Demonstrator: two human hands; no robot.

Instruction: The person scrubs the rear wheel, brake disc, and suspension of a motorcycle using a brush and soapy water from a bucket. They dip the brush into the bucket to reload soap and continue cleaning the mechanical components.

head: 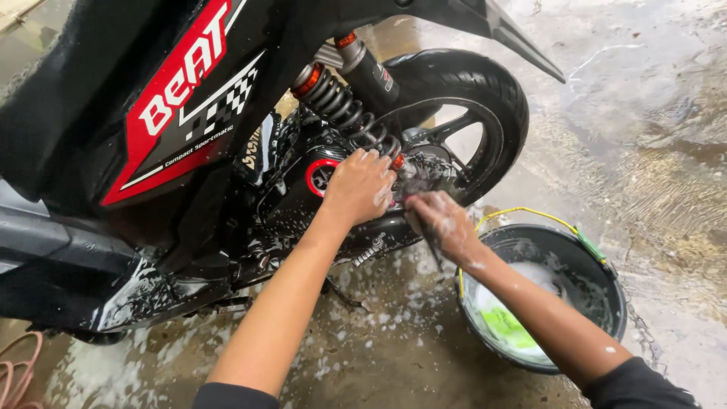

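The left hand (pixel 362 184) is laid flat, fingers spread, on the scooter's engine casing (pixel 303 198) below the coiled shock absorber (pixel 344 110), while a dark brush (pixel 421 227) is gripped by the soapy right hand (pixel 445 225) beside the rear wheel (pixel 485 98), above the black bucket (pixel 598 280).

The ground is a wet concrete floor (pixel 659 98), grey-brown and rough, with a sheen of water that reflects pale daylight along the upper right. Streaks and ripples of runoff cross it there, and darker patches, perhaps dirt or algae, mottle the right side. White soap foam (pixel 394 303) lies scattered in flecks and small clumps over the lower middle. At the lower left corner a coil of reddish hose (pixel 19 371) rests on the floor, cut off by the edge. The light is soft and even, without hard shadows.
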